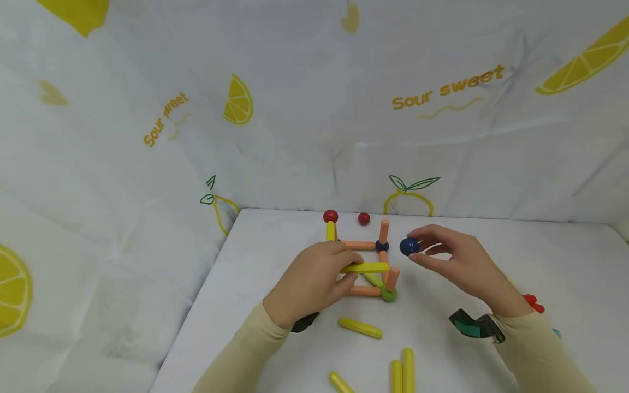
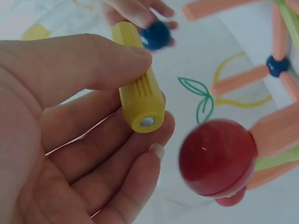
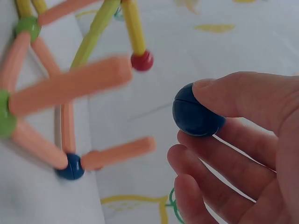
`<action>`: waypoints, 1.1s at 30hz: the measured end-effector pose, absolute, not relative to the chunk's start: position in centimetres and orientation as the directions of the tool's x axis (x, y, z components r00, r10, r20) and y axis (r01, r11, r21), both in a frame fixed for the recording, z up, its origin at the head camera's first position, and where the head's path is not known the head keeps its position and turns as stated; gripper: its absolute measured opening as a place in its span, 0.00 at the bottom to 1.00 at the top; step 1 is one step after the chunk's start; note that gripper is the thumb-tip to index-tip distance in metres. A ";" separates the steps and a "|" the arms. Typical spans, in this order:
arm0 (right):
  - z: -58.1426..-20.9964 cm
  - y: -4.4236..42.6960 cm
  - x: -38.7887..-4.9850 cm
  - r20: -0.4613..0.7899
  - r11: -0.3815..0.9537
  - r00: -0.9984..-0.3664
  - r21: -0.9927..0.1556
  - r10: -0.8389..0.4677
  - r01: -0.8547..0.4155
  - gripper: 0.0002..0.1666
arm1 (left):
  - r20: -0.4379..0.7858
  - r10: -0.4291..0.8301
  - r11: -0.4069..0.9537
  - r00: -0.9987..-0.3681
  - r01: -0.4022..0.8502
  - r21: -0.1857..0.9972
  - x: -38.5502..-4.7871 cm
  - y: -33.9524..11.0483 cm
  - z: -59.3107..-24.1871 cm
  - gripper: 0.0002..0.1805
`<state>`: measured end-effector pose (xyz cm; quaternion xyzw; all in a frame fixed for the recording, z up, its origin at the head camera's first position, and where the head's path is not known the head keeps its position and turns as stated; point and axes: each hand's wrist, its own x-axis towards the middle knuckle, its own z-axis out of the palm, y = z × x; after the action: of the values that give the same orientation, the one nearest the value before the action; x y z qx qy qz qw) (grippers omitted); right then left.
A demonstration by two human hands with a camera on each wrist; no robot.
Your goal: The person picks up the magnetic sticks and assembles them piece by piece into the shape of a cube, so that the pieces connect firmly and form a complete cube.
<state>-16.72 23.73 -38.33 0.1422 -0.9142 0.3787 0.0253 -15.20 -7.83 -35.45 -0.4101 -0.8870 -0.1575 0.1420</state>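
My left hand (image 1: pixel 312 281) holds a yellow magnetic stick (image 1: pixel 368 267) between thumb and fingers, above the near part of a stick-and-ball frame. A silvery magnet tip shows on this stick in the left wrist view. To the right of the frame, my right hand (image 1: pixel 454 256) pinches a dark blue ball (image 3: pixel 194 114). The frame joins orange sticks (image 1: pixel 358 245) with a blue ball (image 1: pixel 381 246) and a green ball (image 1: pixel 389 295); two orange sticks stand up from these. At its back left, a yellow stick (image 1: pixel 331 231) carries a red ball (image 1: pixel 331 216). My left hand hides part of the frame.
A loose red ball (image 1: pixel 363 219) lies behind the frame. Several yellow sticks (image 1: pixel 361 328) lie on the white table (image 1: pixel 226 295) in front. Red pieces (image 1: pixel 533 303) sit partly behind the right forearm. A lemon-print cloth (image 1: pixel 314 125) hangs behind the table.
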 end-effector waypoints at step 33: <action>-39.7 20.6 -14.7 0.298 0.603 -0.906 -0.677 -0.299 -0.422 0.20 | 0.382 0.673 0.643 -0.633 0.756 0.121 -16.9 -7.7 -36.8 0.10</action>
<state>-14.71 20.61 -39.73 0.2023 -0.8919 0.3970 0.0773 -16.95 -7.66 -36.82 -0.3999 -0.8934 -0.1363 0.1530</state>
